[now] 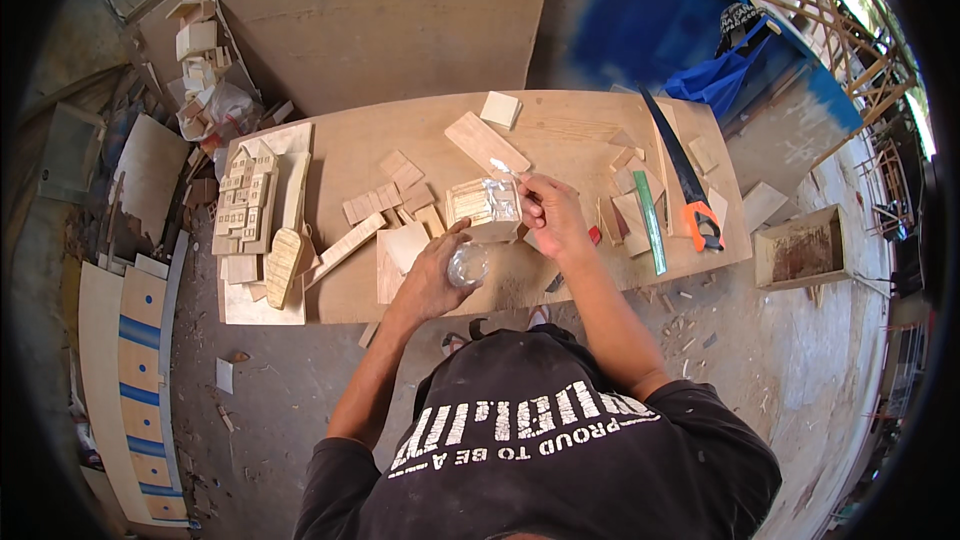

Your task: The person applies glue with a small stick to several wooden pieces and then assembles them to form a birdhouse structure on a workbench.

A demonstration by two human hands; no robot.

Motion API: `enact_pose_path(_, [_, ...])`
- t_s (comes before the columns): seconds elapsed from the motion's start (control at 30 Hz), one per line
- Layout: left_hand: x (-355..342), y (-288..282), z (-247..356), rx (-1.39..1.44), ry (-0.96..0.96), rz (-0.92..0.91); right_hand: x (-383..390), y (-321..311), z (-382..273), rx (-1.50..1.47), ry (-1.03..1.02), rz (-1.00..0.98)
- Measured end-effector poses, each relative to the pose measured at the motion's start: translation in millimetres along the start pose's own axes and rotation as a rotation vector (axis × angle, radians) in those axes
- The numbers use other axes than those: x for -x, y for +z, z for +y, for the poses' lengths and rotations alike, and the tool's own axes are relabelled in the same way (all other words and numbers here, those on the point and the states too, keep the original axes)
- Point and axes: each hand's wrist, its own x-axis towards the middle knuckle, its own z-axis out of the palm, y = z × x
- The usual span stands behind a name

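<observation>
My left hand [432, 274] is closed around a small clear round container [467, 265]. Its fingertips reach the near left corner of a small wooden block-like piece [470, 204] with grooved strips on top. A shiny whitish smear covers the right part of that piece. At the piece's right edge, my right hand [556, 216] is closed in a pinch. Whatever lies between those fingertips is too small to make out. Just beyond, a flat wooden board [487, 143] carries a white blob at its near end.
On the plywood table [570, 120] lie a handsaw [685, 175], a green ruler [649, 222], wood offcuts [402, 170] and, at left, a wooden house model [247, 195]. A wooden box [800, 248] stands to the right. Scraps litter the floor [290, 390].
</observation>
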Motion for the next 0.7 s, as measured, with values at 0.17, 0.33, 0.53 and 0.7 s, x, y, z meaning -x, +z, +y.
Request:
enact_pose_path(0.17, [-0.1,0.7,-1.1,-0.003,0.022,-0.003,-4.1,-21.9,14.3,0.194,-0.063,-0.002])
enact_pose_path(0.33, [-0.9,-1.4,3.2,0.014,-0.041,-0.038,-11.8,-15.9,32.7,0.305,-0.116,0.109])
enact_pose_path(0.53, [-3.4,-5.2,5.4,0.012,-0.022,-0.027,-19.1,-9.4,30.3,0.601,-0.17,0.12])
enact_pose_path(0.7, [0.2,-2.2,6.7,0.083,0.005,0.075,15.8,-29.6,-16.2,0.109,0.027,-0.086])
